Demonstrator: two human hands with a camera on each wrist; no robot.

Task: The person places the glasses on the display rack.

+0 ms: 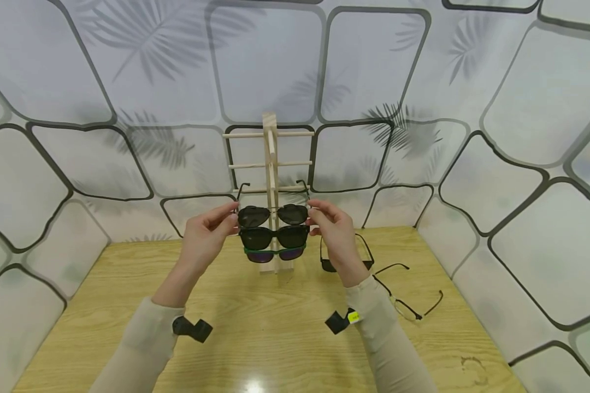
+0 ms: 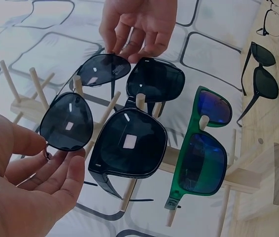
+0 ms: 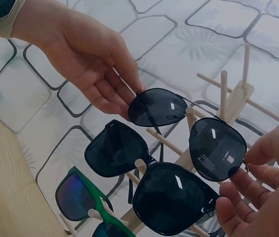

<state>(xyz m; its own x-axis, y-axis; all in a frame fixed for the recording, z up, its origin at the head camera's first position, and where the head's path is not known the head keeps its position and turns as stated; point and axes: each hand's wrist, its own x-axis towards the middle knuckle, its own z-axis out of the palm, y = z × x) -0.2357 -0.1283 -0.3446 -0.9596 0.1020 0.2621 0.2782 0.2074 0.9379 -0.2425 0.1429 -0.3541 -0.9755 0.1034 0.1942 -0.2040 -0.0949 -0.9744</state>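
Aviator sunglasses [image 1: 253, 216] with dark lenses and a thin bridge are pinched at both hinge ends. My left hand [image 1: 200, 232] grips one side and my right hand [image 1: 335, 232] the other, thumbs and fingers on the temples. In the right wrist view the bridge of the aviators [image 3: 217, 148] lies at a peg of the wooden display stand [image 1: 269, 123]. Directly below, thick black sunglasses [image 2: 129, 142] rest on the stand. Under those sits a green-framed pair [image 2: 203, 163] with bluish lenses.
Bare pegs and crossbars [image 1: 243, 135] form the stand's upper part. On the wooden table [image 1: 255, 327], right of the stand, lie black sunglasses [image 1: 329, 266], partly behind my right hand, and thin-framed eyeglasses [image 1: 408, 311]. Patterned panels [image 1: 270, 65] enclose the back and sides.
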